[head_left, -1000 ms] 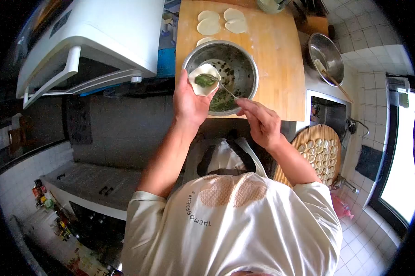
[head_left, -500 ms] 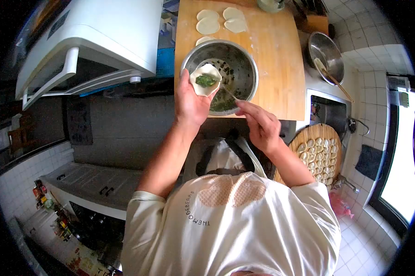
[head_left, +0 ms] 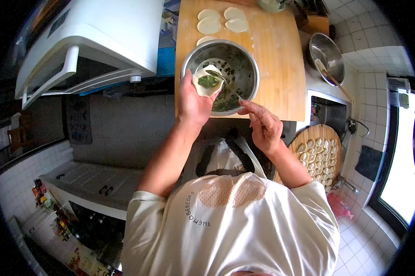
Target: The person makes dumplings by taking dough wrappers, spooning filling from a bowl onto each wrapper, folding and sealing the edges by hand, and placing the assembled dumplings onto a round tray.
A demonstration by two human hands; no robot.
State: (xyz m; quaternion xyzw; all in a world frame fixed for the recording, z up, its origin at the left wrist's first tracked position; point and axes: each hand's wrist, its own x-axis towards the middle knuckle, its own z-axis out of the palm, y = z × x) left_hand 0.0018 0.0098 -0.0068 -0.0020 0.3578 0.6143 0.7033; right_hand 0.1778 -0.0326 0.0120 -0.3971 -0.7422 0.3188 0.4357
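In my left hand rests a round dumpling wrapper, cupped in the palm and fingers. A heap of chopped green filling lies at its middle. My right hand pinches the handle of a metal spoon, whose bowl end reaches over the wrapper and touches the filling. Both hands are at the near side of a steel mixing bowl. Dark green filling clings to the bowl's inside and lies in its bottom.
Flat wrappers lie on the wooden board beyond the bowl. To the right are another steel bowl with a wooden-handled tool, a sink, and a round woven tray of finished dumplings. A white appliance stands at left.
The spoon has risen from inside the mixing bowl to the filling on the wrapper. My left hand with the wrapper has shifted slightly right.
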